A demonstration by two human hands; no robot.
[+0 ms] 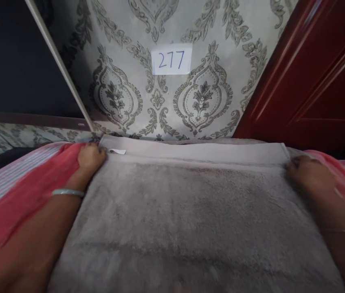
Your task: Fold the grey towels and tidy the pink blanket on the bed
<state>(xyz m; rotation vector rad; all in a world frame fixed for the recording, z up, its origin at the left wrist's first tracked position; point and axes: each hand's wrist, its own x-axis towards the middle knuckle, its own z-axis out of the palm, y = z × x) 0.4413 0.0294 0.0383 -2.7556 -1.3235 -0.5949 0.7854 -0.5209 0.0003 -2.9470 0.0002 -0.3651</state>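
A grey plush mat [178, 211] spreads flat in front of me. Along its far edge a strip of pale smooth underside [196, 151] is turned up, with a small white label [117, 151] at the left end. My left hand [92, 156] is closed on the far left corner of the mat, its fingertips partly hidden. At the far right corner my right hand [311, 175] is closed on the edge, somewhat blurred. A pink and striped cloth [59, 162] lies under the mat and shows on both sides.
Behind the mat rises a patterned wall [157, 97] bearing a paper marked 277 [171, 60]. A large dark screen [22, 61] stands at the left. On the right is a dark red wooden panel [306, 81], close to my right hand.
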